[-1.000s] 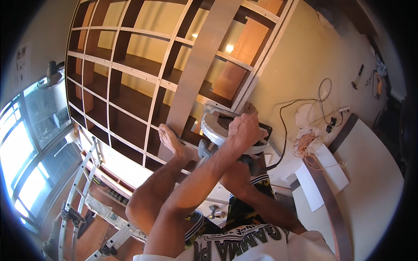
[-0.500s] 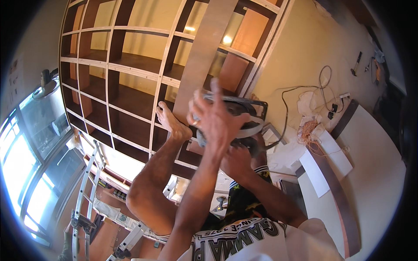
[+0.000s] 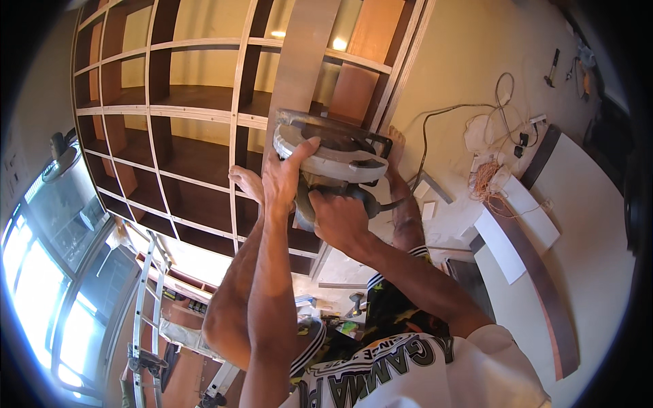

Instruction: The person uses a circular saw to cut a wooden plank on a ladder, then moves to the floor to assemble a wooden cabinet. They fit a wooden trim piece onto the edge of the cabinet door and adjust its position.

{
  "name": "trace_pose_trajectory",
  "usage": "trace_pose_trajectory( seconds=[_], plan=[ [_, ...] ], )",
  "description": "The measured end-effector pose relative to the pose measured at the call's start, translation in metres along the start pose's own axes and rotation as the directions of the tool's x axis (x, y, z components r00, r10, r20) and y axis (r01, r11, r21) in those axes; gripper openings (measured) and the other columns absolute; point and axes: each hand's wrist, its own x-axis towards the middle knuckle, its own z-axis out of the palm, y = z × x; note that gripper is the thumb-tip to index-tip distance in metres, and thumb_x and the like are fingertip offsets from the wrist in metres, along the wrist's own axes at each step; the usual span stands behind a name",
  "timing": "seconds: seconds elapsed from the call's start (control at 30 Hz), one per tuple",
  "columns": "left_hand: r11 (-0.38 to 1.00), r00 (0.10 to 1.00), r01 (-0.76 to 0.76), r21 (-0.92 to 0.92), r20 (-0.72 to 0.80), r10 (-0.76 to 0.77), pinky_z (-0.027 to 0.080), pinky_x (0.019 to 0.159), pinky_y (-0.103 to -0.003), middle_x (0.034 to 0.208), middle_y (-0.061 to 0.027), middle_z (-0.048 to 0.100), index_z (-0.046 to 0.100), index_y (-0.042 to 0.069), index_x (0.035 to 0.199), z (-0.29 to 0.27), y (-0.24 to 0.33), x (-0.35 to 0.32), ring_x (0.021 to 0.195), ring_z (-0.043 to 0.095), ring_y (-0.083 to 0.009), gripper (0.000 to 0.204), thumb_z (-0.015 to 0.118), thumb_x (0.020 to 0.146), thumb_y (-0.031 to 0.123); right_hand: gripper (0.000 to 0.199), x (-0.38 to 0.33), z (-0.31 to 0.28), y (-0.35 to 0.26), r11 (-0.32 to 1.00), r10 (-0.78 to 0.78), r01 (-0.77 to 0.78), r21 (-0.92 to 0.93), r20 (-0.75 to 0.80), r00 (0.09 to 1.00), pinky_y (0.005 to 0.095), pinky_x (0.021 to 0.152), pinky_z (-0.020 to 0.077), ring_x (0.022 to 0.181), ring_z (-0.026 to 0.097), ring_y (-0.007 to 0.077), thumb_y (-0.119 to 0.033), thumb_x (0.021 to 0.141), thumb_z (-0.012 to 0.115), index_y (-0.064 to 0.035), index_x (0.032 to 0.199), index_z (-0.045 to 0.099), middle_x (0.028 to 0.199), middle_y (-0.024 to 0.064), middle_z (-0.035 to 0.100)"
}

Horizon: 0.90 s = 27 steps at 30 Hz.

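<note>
A circular saw (image 3: 332,162) with a pale guard and a dark body rests at the near end of a long brown board (image 3: 303,61). That board lies across a wooden shelf frame (image 3: 194,112) with many compartments. My left hand (image 3: 280,178) grips the saw's left end, its thumb over the guard and its other fingers partly hidden. Around the saw's rear handle, my right hand (image 3: 340,219) is closed; whether a finger presses the trigger cannot be seen. A dark cord (image 3: 423,146) runs off to the right of the saw.
My bare feet stand either side of the saw, the left foot (image 3: 246,182) on the frame. Right lie tangled orange cord (image 3: 484,180), a power strip (image 3: 537,120), white panels (image 3: 502,255), a curved brown-edged board (image 3: 537,292) and a hammer (image 3: 552,68). A ladder (image 3: 144,306) stands lower left.
My left hand, spread above the saw before, has come down to the left and now grips its end. The saw is turned more crosswise. My right hand stays on the handle.
</note>
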Motion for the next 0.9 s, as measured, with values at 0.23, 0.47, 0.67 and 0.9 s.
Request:
trace_pose_trajectory(
  seconds=[0.23,0.47,0.67,0.9],
  plan=[
    [0.997,0.996,-0.025,0.076,-0.082,0.032,0.052,0.096,-0.039,0.116,-0.0240,0.074,0.066,-0.011,0.128,0.003,0.013,0.024,0.106,0.070,-0.0325,0.085,0.085,0.070,0.049,0.023,0.019,0.009,0.007,0.999,0.030,-0.030,0.019,-0.033,0.999,0.0487,0.063,0.0613,0.069,0.077,0.0343,-0.011,0.085,0.063,-0.0051,0.107,0.069,0.078,0.0156,0.075],
    [0.988,0.998,-0.032,0.150,-0.043,0.039,0.045,0.101,-0.037,0.113,-0.0146,0.072,0.068,-0.001,0.129,0.007,0.008,0.032,0.106,0.064,-0.0280,0.071,0.078,0.078,0.048,0.022,0.027,0.027,0.009,0.995,0.090,-0.090,0.042,-0.010,0.996,0.0477,0.065,0.0621,0.071,0.077,0.0343,-0.012,0.087,0.063,-0.0035,0.106,0.068,0.079,0.0162,0.076],
    [0.999,0.999,-0.036,-0.032,-0.032,0.035,0.055,0.091,-0.039,0.111,-0.0220,0.074,0.069,-0.008,0.121,0.005,-0.019,0.045,0.101,0.072,-0.0297,0.077,0.087,0.069,0.044,0.022,0.028,0.017,0.002,0.984,0.167,-0.174,0.041,0.127,0.978,0.0497,0.063,0.0610,0.067,0.075,0.0378,-0.010,0.082,0.067,-0.0042,0.103,0.065,0.073,0.0184,0.073],
    [0.998,0.998,-0.039,0.045,-0.054,0.041,0.053,0.091,-0.038,0.110,-0.0192,0.073,0.068,-0.007,0.123,0.006,-0.021,0.048,0.099,0.069,-0.0279,0.074,0.085,0.071,0.044,0.029,0.032,0.013,0.003,0.974,0.195,-0.212,0.079,0.180,0.964,0.0513,0.065,0.0606,0.068,0.075,0.0400,-0.009,0.077,0.071,-0.0040,0.105,0.063,0.071,0.0213,0.073]
  ],
)
